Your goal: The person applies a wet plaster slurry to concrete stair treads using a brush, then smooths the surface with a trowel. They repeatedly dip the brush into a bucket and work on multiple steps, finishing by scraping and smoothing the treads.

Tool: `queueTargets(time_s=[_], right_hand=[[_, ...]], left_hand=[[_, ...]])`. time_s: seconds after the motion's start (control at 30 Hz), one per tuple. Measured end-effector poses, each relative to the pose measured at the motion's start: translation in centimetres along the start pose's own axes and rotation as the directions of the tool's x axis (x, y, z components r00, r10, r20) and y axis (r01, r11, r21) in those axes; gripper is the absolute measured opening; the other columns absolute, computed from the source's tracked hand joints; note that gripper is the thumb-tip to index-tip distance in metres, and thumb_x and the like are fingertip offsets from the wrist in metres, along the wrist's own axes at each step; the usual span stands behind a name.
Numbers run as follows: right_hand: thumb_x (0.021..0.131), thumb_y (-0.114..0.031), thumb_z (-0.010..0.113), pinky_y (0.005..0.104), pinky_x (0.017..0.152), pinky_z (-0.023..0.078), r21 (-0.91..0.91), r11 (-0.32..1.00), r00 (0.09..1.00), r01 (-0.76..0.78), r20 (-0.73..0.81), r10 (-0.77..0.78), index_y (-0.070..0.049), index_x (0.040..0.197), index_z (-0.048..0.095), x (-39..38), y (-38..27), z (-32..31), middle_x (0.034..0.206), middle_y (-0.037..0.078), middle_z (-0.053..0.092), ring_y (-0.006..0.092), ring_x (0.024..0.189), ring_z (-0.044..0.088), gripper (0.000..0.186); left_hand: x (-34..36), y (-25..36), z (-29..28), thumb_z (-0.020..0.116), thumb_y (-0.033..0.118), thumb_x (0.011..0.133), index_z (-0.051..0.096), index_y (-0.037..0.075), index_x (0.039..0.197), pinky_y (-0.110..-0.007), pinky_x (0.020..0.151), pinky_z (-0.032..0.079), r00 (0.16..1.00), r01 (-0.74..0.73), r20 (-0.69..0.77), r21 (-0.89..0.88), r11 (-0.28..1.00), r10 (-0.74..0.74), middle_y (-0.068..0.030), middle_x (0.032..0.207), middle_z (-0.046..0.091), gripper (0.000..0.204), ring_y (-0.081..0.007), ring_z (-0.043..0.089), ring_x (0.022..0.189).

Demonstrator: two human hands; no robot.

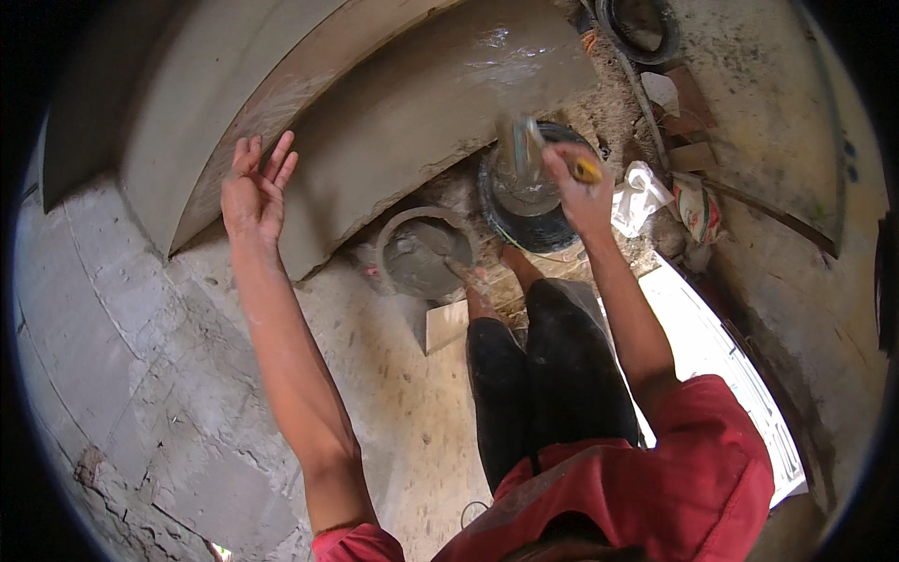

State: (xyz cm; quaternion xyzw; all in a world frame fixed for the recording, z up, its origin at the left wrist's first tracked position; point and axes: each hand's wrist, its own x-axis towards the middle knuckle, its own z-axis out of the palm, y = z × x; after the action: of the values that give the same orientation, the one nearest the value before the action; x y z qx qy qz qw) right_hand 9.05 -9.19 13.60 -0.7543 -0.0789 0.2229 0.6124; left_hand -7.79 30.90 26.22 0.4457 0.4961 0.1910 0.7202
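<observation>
My right hand (582, 187) is closed round a yellow-handled tool (587, 170). Its flat greyish head is smeared by motion above a black bucket (493, 211) of grey wet mix, so I cannot tell whether it is a brush or a trowel. Raised at the left, my left hand (255, 192) holds nothing, its fingers spread and the palm turned partly up. It appears in front of the curved edge of a grey plastered structure (375, 140); whether it touches is unclear. The plastered face glistens wet near the top.
By my feet a round grey container (386, 234) holds more wet mortar. Beside the black bucket lie a white plastic bag (637, 199) and a printed sack (696, 211). Another black tub (670, 42) and brown board pieces (690, 103) are at the far right. Rough grey paving (178, 375) spreads left.
</observation>
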Motion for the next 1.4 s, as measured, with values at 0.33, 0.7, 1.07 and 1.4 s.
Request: queueTargets(time_s=[0.33, 0.7, 1.07, 1.4], right_hand=[[0.087, -0.02, 0.066, 0.0526, 0.074, 0.06, -0.646, 0.395, 0.749, 0.653, 0.628, -0.211, -0.013, 0.108, 0.072, 3.2, -3.7, 17.8, 0.101, 0.018, 0.07, 0.0375, 0.091, 0.073, 0.023], [0.095, -0.054, 0.073, 0.0288, 0.068, 0.056, -0.126, 0.985, 0.984, 0.114, 0.155, -0.093, -0.006, 0.105, 0.079, 20.0, -3.1, 6.3, 0.085, 0.007, 0.076, 0.0131, 0.07, 0.073, 0.049], [0.098, -0.016, 0.056, 0.0527, 0.078, 0.059, -0.817, 0.161, 0.828, 0.553, 0.52, -0.209, -0.007, 0.113, 0.069, 18.3, -4.5, 14.0, 0.103, 0.022, 0.07, 0.0415, 0.094, 0.072, 0.022], [0.091, -0.037, 0.076, 0.0403, 0.077, 0.058, -0.21, 0.972, 0.909, 0.106, 0.417, -0.009, -0.01, 0.102, 0.078, 3.9, -3.1, 18.0, 0.095, 0.015, 0.077, 0.0275, 0.085, 0.075, 0.029]], left_hand=[[-0.9, -0.5, 1.0, 0.051, 0.007, 0.104, 0.0, 0.004, 0.167, -0.049, 0.111, 0.05, 0.999, 0.023, -0.04, -0.035, 0.999, -0.025, -0.0154, 0.172, 0.019, 0.081, -0.0416, 0.056, 0.137], [-0.1, 1.3, -2.5, 0.051, 0.008, 0.104, -0.004, 0.004, 0.167, -0.05, 0.109, 0.051, 0.998, -0.019, -0.055, -0.067, 0.998, 0.015, -0.0165, 0.173, 0.017, 0.083, -0.0417, 0.057, 0.136], [-0.9, 1.0, -4.1, 0.051, 0.007, 0.105, -0.002, 0.003, 0.167, -0.051, 0.111, 0.051, 0.997, 0.01, -0.081, -0.09, 0.996, -0.018, -0.0172, 0.173, 0.017, 0.081, -0.0422, 0.056, 0.137], [0.2, 1.7, -3.5, 0.05, 0.006, 0.106, 0.004, 0.004, 0.166, -0.055, 0.112, 0.049, 0.988, 0.046, -0.135, -0.156, 0.987, -0.068, -0.0175, 0.169, 0.026, 0.076, -0.0447, 0.054, 0.138]])
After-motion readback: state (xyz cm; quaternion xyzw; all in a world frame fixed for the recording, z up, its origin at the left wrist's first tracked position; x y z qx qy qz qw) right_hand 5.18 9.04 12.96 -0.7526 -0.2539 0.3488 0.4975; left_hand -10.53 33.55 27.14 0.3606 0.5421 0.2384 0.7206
